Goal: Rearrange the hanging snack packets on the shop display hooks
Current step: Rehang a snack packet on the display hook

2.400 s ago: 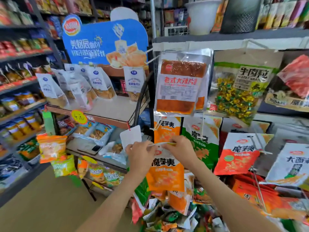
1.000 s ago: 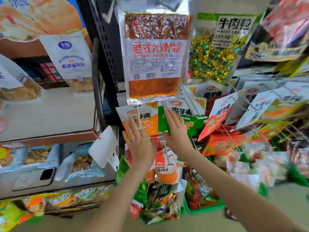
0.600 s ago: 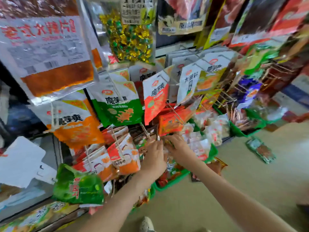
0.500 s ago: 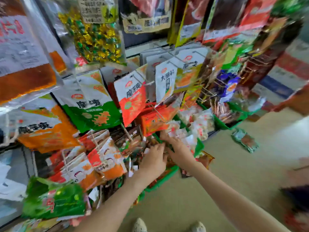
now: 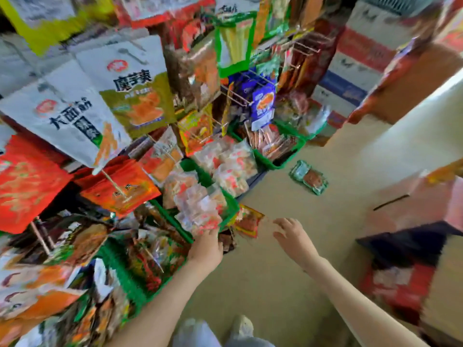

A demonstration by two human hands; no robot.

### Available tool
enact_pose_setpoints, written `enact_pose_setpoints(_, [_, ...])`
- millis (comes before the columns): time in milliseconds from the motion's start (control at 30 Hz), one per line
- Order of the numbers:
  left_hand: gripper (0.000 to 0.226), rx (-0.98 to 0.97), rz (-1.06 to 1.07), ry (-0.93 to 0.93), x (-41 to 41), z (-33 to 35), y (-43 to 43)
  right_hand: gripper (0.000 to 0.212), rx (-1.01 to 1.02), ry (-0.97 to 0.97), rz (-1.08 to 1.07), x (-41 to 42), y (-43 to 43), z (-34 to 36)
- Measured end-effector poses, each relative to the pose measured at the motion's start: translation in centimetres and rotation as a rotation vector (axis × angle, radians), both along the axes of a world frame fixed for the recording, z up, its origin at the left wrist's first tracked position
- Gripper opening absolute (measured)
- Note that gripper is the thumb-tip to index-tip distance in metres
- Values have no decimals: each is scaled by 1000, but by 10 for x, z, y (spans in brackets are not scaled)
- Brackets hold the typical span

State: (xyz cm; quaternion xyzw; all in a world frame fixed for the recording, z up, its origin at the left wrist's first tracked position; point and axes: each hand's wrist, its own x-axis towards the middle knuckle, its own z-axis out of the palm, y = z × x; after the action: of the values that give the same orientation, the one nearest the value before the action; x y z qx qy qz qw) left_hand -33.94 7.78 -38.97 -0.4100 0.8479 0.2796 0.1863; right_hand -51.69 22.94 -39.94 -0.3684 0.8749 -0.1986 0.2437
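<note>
Below the 大面筋 packet (image 5: 67, 118), grip of left hand (image 5: 205, 249) cannot be told; right hand (image 5: 293, 236) released.

Blurred by motion, a white packet with black characters (image 5: 67, 121) hangs tilted just beside a white-and-olive packet (image 5: 132, 91). Below them an orange-red foil packet (image 5: 120, 189) hangs on its peg. Farther right, a blue packet (image 5: 263, 106) hangs among thin wire hooks (image 5: 235, 95). A green-edged packet (image 5: 309, 177) lies flat on the floor (image 5: 275, 271), well apart.
</note>
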Motion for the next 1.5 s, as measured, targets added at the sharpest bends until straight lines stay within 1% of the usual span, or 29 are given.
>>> enact_pose_setpoints(133, [51, 25, -25, 37, -66, -16, 0, 37, 73, -22, -89, -71, 12, -18])
enact_pose_setpoints(233, [53, 44, -53, 57, -123, -29, -13, 39, 101, -49, -94, -120, 4, -30])
enact_pose_setpoints(367, [57, 117, -58, 14, -207, -52, -29, 43, 163, -74, -111, -185, -3, -39])
enact_pose_setpoints(533, [57, 147, -84, -21, -318, -65, -39, 43, 149, -60, -180, -281, -10, -45])
enact_pose_setpoints(600, [56, 139, -96, -32, -347, -76, -40, 42, 148, -60, -209, -313, -11, -58])
enact_pose_setpoints(700, [55, 146, -86, -55, -379, -95, -41, 43, 206, -131, -237, -348, -10, -84])
enact_pose_setpoints(767, [56, 140, -73, -93, -397, -104, -40, 44, 236, -178, -218, -368, -10, -100])
enact_pose_setpoints(933, [54, 117, -19, -169, -461, -125, -28, 50, 305, -276, -78, -429, -1, -128])
enact_pose_setpoints(1100, [52, 143, 10, -204, -561, -164, -9, 50, 349, -218, -28, -536, 20, -157])
enact_pose_setpoints(1200, [49, 152, 31, -160, -613, -180, -1, 50, 367, -183, -68, -584, 27, -163])
enact_pose_setpoints(1267, [48, 183, 43, -122, -637, -185, 0, 48, 379, -185, -81, -601, 26, -166])
enact_pose_setpoints(1367, [47, 199, 72, -100, -650, -187, -5, 45, 415, -199, -45, -606, 16, -168])
enact_pose_setpoints(1500, [46, 201, 176, -113, -621, -169, -12, 43, 441, -245, 106, -586, -17, -158])
